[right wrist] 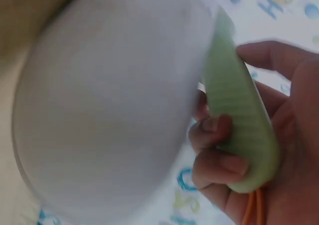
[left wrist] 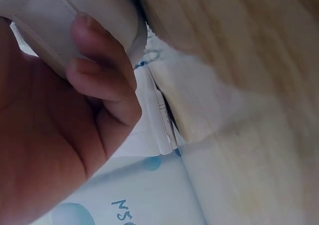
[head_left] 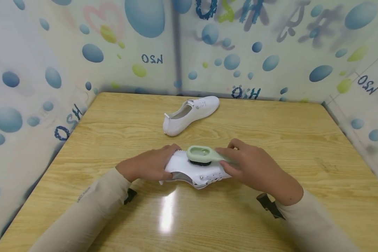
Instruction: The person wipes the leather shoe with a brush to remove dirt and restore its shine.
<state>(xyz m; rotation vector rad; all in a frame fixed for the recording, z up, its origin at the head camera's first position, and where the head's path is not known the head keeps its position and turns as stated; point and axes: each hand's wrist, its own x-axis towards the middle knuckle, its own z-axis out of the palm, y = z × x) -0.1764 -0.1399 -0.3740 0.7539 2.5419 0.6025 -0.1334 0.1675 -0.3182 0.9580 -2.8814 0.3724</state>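
Note:
A white lace-up shoe (head_left: 179,162) lies tilted on its side at the middle of the table, its opening turned toward me. My left hand (head_left: 152,162) grips it by the heel; in the left wrist view curled fingers (left wrist: 107,80) press against the heel's stitched side. My right hand (head_left: 255,166) holds a pale green brush (head_left: 200,154) by its handle, and the dark bristles meet the upper side of the shoe. In the right wrist view the fingers wrap round the ribbed brush handle (right wrist: 239,120), beside the shoe's blurred white toe (right wrist: 104,110).
A second white shoe (head_left: 192,113) stands upright farther back on the wooden table (head_left: 271,126), toe pointing right. Behind the table rises a wall (head_left: 163,77) with blue and green dots. An orange cord (right wrist: 254,207) hangs from the brush handle's end.

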